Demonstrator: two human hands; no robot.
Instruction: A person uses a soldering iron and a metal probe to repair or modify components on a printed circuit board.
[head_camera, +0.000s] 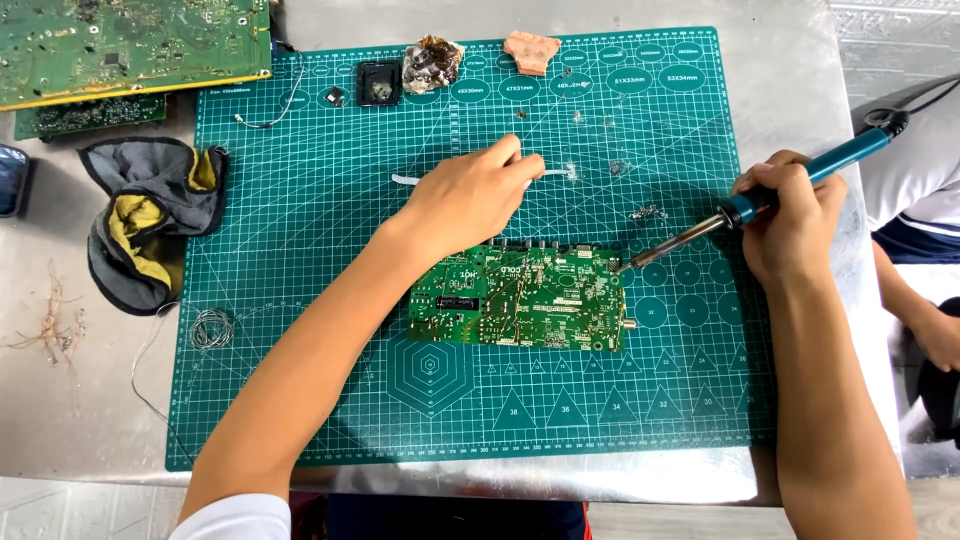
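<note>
On gridded green mat (300, 300), right hand (790, 225) grips blue soldering iron (800, 185); left hand (470, 195) pinches white strip (410, 180) above rectangular circuit board (520, 298).

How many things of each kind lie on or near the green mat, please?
Circuit boards: 3, one on the cutting mat under the hands, two stacked top left
Soldering irons: 1, in the right hand
Cloths: 1
Wire coils: 1
Total: 6
</note>
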